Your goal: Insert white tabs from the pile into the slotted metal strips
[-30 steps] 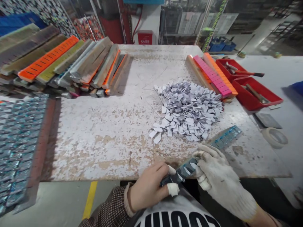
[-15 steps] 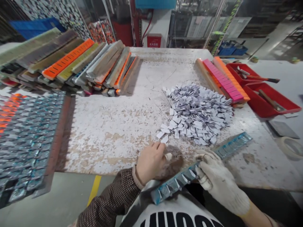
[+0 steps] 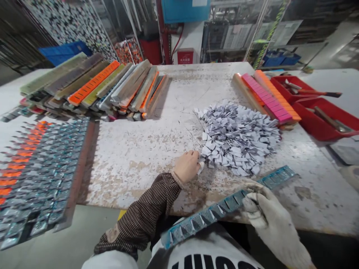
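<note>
My left hand (image 3: 187, 166), bare but for a white covering at the thumb, is at the near left edge of a pile of small white flat pieces (image 3: 238, 134). Its fingers are bent together; what lies between them, if anything, is hidden. My right hand (image 3: 270, 215), in a white knitted glove, grips a long blue slotted bar (image 3: 207, 216) from its right side. The bar lies slanted, its far end over the table and its near end against my white apron (image 3: 213, 254). Several slots in its near half hold upright pointed white pieces; slots at the far end show none.
At left stand rows of filled grey, blue and orange bars (image 3: 53, 160) along a brown strip (image 3: 84, 160). Behind them is a stack of slotted bars (image 3: 95, 89). Pink and orange bars (image 3: 266, 97) and red trays with tools (image 3: 325, 116) sit at right on the worn white table (image 3: 134, 149).
My left hand has moved forward from near the bar to the pile's edge. The bar's near end has shifted left over the apron, with my right hand still on it. The view has shifted slightly.
</note>
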Available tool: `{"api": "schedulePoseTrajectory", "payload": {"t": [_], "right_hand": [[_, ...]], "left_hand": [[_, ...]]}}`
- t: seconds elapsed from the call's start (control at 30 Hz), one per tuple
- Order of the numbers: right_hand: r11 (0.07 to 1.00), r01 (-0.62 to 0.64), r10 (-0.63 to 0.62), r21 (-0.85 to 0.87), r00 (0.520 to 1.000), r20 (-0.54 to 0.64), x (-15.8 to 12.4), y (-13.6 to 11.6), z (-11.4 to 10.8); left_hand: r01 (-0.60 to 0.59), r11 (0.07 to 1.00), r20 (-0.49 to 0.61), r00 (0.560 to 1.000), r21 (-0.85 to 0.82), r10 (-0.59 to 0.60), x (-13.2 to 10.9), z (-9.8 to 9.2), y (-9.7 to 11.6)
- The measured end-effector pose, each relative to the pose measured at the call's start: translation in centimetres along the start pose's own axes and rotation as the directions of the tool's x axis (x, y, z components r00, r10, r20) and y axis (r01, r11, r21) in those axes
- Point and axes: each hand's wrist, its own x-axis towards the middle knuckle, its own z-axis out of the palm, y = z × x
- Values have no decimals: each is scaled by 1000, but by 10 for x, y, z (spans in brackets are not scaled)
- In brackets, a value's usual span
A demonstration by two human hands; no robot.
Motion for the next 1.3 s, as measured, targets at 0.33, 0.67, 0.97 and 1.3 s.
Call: {"api": "schedulePoseTrajectory", "payload": {"t": [0.33,0.67,0.97,1.3], "right_hand": [[1000,-1,0,-25,999,-43,7,9,-7],[997,-4,-1,-82,998,-58,4,11,-8],[988,-126,125,88,992,17,43,-22,10],[940,-48,49,338,999,6,30,-35,-8]], "left_hand": [[-51,997,-58,997,-51,48,1,-10,-21],[-138,971,-22,990,-197,136,6,-5,-19],[-576,802,-402,779,-158,481,-54,5,49],[-312,661,-5,906,-682,423,-62,-21,49]]}}
